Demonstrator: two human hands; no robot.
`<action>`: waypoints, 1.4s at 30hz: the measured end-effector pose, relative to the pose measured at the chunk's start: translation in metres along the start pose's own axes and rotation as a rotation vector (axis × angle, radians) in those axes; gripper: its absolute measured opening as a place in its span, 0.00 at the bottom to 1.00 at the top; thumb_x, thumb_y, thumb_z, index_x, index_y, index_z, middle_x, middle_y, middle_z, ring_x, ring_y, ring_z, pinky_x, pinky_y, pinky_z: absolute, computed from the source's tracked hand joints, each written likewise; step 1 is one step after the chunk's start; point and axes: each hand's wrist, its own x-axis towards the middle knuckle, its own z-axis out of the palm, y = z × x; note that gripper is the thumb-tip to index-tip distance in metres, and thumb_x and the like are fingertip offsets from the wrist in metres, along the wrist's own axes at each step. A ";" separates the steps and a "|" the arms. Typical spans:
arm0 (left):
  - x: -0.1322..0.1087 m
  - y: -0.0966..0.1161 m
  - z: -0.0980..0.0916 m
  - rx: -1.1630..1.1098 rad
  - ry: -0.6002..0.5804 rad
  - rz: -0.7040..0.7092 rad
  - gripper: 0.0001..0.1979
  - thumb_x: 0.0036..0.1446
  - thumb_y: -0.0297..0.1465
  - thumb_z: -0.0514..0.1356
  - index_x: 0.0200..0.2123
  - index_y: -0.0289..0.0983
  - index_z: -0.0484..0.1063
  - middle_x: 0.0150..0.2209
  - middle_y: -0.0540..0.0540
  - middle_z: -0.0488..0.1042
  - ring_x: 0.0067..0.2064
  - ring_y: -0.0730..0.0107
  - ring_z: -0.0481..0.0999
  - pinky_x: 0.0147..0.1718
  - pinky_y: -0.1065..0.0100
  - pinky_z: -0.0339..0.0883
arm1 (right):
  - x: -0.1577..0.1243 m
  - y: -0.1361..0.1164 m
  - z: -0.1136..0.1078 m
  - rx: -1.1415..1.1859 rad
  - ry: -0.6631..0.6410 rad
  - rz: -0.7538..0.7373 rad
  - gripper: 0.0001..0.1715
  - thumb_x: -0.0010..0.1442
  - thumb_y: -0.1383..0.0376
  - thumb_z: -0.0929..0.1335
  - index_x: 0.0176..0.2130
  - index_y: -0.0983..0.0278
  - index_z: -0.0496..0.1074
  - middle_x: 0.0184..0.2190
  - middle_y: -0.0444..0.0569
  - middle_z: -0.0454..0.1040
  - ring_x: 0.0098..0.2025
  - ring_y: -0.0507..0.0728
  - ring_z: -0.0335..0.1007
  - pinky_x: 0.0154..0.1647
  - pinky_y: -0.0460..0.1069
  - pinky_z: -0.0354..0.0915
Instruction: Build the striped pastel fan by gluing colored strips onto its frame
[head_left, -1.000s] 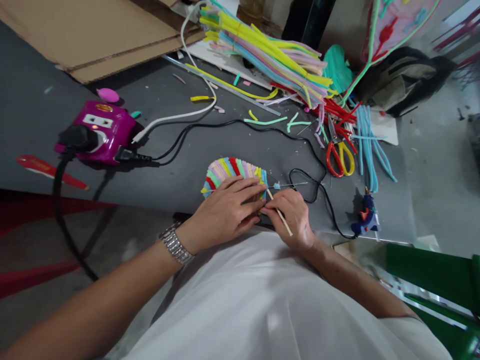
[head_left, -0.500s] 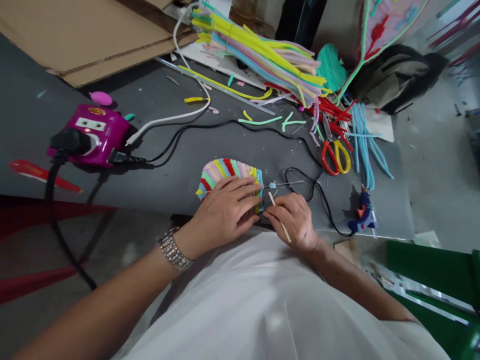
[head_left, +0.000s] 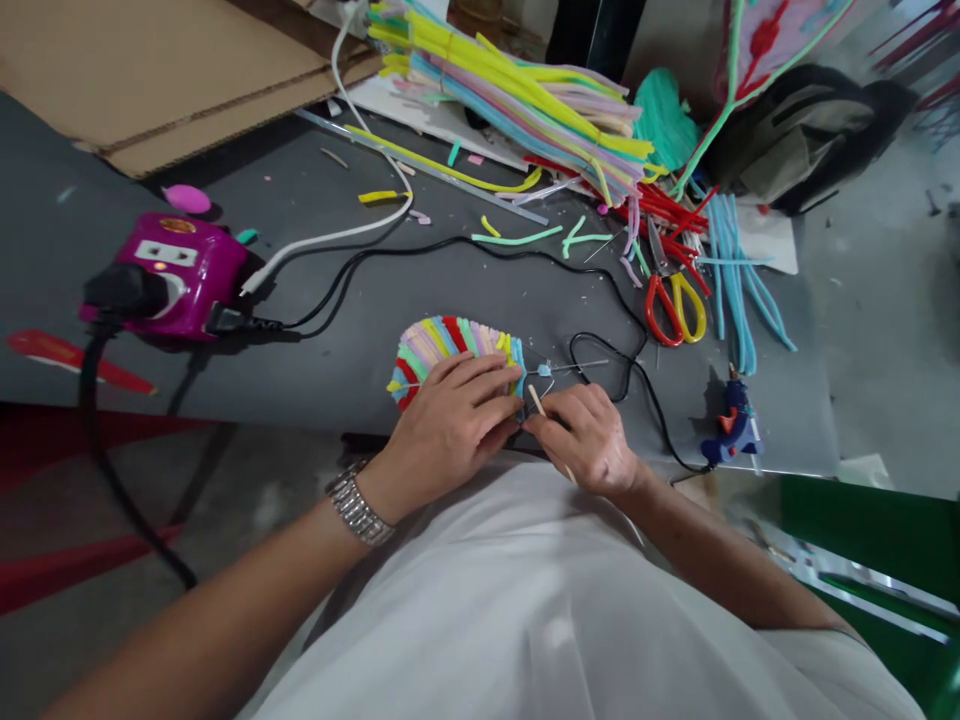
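Observation:
My left hand [head_left: 450, 425] lies over the lower part of a fan of rainbow-coloured craft strips [head_left: 442, 345], pressing it down on the table and hiding its base. My right hand [head_left: 589, 435] pinches a thin wooden stick [head_left: 535, 400] close to the fan's right edge. The stick's lower end is partly hidden by that hand. A thin wire with a small blue bead [head_left: 544, 370] sticks out to the right of the fan, just beyond my fingertips. A metal-link wristwatch [head_left: 355, 505] sits on my left wrist.
A blue hot glue gun [head_left: 735, 425] and red-and-yellow scissors [head_left: 675, 310] lie to the right on the grey table [head_left: 315, 385]. Bundled coloured strips [head_left: 525, 115] lie behind. Black cables cross the table from a magenta power socket [head_left: 169, 275].
The whole scene has shifted slightly left in view. My right hand has closed in toward the fan, and more of the wooden stick is now covered by it.

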 end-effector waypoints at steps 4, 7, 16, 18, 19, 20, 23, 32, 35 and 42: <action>0.000 0.000 0.001 -0.015 -0.005 -0.002 0.09 0.70 0.28 0.62 0.51 0.37 0.80 0.59 0.39 0.80 0.64 0.51 0.75 0.63 0.44 0.70 | 0.002 0.001 0.000 -0.006 0.010 -0.038 0.11 0.68 0.72 0.70 0.32 0.62 0.73 0.31 0.46 0.73 0.34 0.54 0.61 0.36 0.53 0.51; -0.001 -0.002 0.002 -0.024 -0.003 0.002 0.09 0.69 0.28 0.63 0.50 0.37 0.81 0.58 0.39 0.80 0.63 0.51 0.75 0.62 0.44 0.71 | 0.002 0.002 0.000 -0.004 0.022 -0.053 0.10 0.67 0.72 0.70 0.32 0.62 0.73 0.31 0.46 0.74 0.34 0.55 0.61 0.35 0.54 0.51; -0.001 -0.003 0.003 -0.032 0.008 0.009 0.07 0.69 0.28 0.64 0.47 0.35 0.81 0.58 0.39 0.81 0.62 0.49 0.77 0.61 0.43 0.73 | 0.000 0.002 0.000 -0.028 0.028 -0.052 0.10 0.68 0.71 0.70 0.34 0.60 0.74 0.32 0.46 0.74 0.34 0.54 0.62 0.36 0.53 0.52; -0.001 -0.003 0.003 -0.035 0.014 0.013 0.07 0.69 0.28 0.64 0.47 0.35 0.81 0.57 0.39 0.81 0.62 0.49 0.77 0.61 0.43 0.73 | 0.000 0.002 0.000 -0.026 0.028 -0.055 0.09 0.68 0.70 0.70 0.34 0.60 0.74 0.33 0.46 0.74 0.34 0.54 0.62 0.36 0.53 0.52; -0.001 -0.003 0.004 -0.036 0.015 0.015 0.07 0.69 0.28 0.64 0.47 0.35 0.81 0.57 0.39 0.81 0.62 0.49 0.77 0.61 0.43 0.73 | -0.001 0.002 0.000 -0.020 0.025 -0.052 0.09 0.68 0.70 0.70 0.34 0.61 0.75 0.33 0.46 0.74 0.35 0.54 0.62 0.36 0.53 0.52; 0.000 -0.003 0.004 -0.037 0.017 0.018 0.07 0.69 0.28 0.64 0.47 0.35 0.81 0.57 0.39 0.81 0.62 0.49 0.77 0.61 0.43 0.73 | -0.001 0.002 0.001 -0.012 0.024 -0.047 0.09 0.68 0.70 0.70 0.35 0.61 0.75 0.33 0.46 0.74 0.35 0.55 0.62 0.36 0.53 0.52; 0.000 -0.003 0.004 -0.036 0.022 0.020 0.07 0.68 0.28 0.64 0.47 0.34 0.81 0.57 0.38 0.81 0.62 0.50 0.77 0.61 0.43 0.73 | 0.000 0.002 0.001 0.015 0.035 -0.023 0.08 0.68 0.71 0.70 0.37 0.61 0.76 0.34 0.47 0.74 0.35 0.55 0.63 0.37 0.53 0.53; -0.001 -0.003 0.004 -0.042 0.013 -0.002 0.07 0.70 0.29 0.63 0.47 0.35 0.81 0.57 0.39 0.81 0.62 0.50 0.77 0.61 0.44 0.73 | 0.010 -0.001 0.004 0.174 0.035 0.162 0.09 0.69 0.69 0.70 0.34 0.60 0.75 0.33 0.46 0.76 0.35 0.55 0.67 0.39 0.52 0.62; -0.002 -0.003 0.004 -0.052 0.011 -0.020 0.08 0.69 0.30 0.63 0.48 0.36 0.81 0.58 0.39 0.81 0.62 0.50 0.76 0.62 0.44 0.72 | 0.009 -0.004 -0.002 0.410 0.102 0.337 0.04 0.69 0.69 0.70 0.42 0.60 0.76 0.37 0.47 0.79 0.39 0.56 0.75 0.43 0.52 0.69; 0.000 -0.001 0.001 -0.060 0.002 -0.045 0.10 0.67 0.31 0.65 0.50 0.36 0.80 0.58 0.38 0.81 0.63 0.49 0.76 0.62 0.42 0.71 | -0.014 -0.015 -0.012 0.528 0.164 0.359 0.19 0.70 0.73 0.66 0.57 0.60 0.75 0.41 0.51 0.83 0.41 0.57 0.80 0.43 0.53 0.73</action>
